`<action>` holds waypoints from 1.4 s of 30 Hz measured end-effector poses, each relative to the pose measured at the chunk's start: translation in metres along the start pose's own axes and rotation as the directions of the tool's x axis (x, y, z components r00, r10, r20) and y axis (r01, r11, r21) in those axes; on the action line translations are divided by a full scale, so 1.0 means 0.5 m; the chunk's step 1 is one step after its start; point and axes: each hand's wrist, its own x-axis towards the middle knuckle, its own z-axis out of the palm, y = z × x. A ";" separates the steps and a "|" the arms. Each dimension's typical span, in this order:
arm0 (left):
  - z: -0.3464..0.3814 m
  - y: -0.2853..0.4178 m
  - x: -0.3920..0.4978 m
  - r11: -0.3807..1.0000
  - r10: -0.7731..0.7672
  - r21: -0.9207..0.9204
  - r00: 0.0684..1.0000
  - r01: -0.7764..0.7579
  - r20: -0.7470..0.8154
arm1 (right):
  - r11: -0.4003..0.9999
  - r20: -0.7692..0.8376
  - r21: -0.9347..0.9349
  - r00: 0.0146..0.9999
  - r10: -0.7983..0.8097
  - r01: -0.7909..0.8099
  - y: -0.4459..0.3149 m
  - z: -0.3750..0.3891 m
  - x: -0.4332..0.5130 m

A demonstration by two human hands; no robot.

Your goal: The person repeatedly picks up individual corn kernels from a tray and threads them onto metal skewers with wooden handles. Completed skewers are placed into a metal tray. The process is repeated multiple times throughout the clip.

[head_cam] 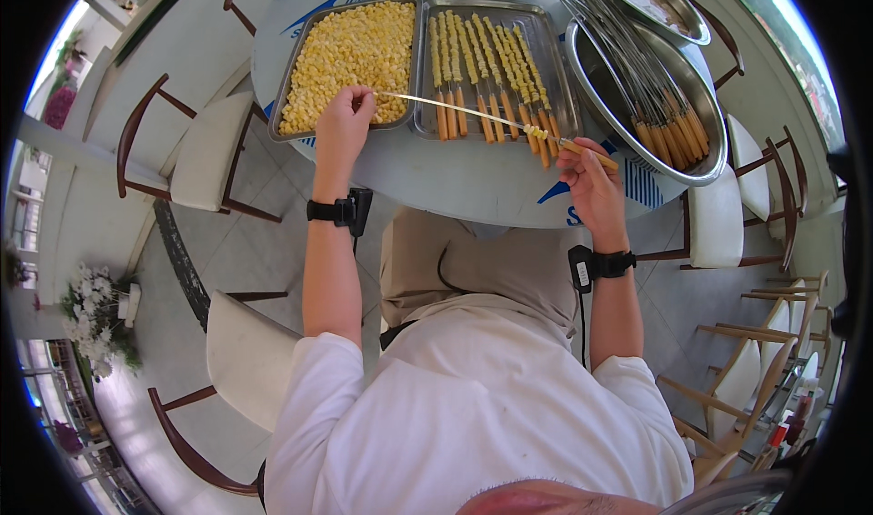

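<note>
My left hand [344, 119] is over the near edge of a metal tray of corn kernels [351, 51]. Its thumb and forefinger pinch a small pale piece, seemingly a corn kernel, at the tip of a flat metal skewer [450, 105]. Several threaded kernels [535, 131] sit near that skewer's handle end. My right hand [593, 184] grips the wooden handle [590, 153], so the skewer slants across both trays. Beneath it, a second metal tray [545, 27] holds several filled skewers [477, 51], their wooden handles towards me and some sticking out over the rim.
Right of the trays, an oval metal basin [713, 153] holds many bare skewers [655, 99], handles down and metal tips leaning out at the far left. Behind it stands another metal bowl [696, 30]. The round table [436, 187] has a printed covering. White-seated chairs [211, 153] surround it.
</note>
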 end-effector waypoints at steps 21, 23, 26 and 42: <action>-0.002 -0.011 0.023 0.997 -0.001 0.082 0.989 -0.012 0.151 | 0.999 -0.039 -0.014 0.999 -0.033 0.032 0.005 -0.009 0.001; 0.001 -0.015 0.026 0.996 -0.012 0.087 0.992 0.001 0.124 | 1.000 -0.035 -0.010 0.999 -0.028 0.028 0.005 -0.009 0.001; 0.002 0.000 0.026 0.994 -0.061 0.103 0.989 0.047 0.137 | 1.000 -0.033 -0.007 0.999 -0.025 0.025 0.006 -0.010 0.002; 0.006 0.003 0.028 0.974 -0.049 0.225 0.989 0.017 0.138 | 0.999 -0.010 -0.040 0.999 -0.035 0.035 0.005 -0.011 0.002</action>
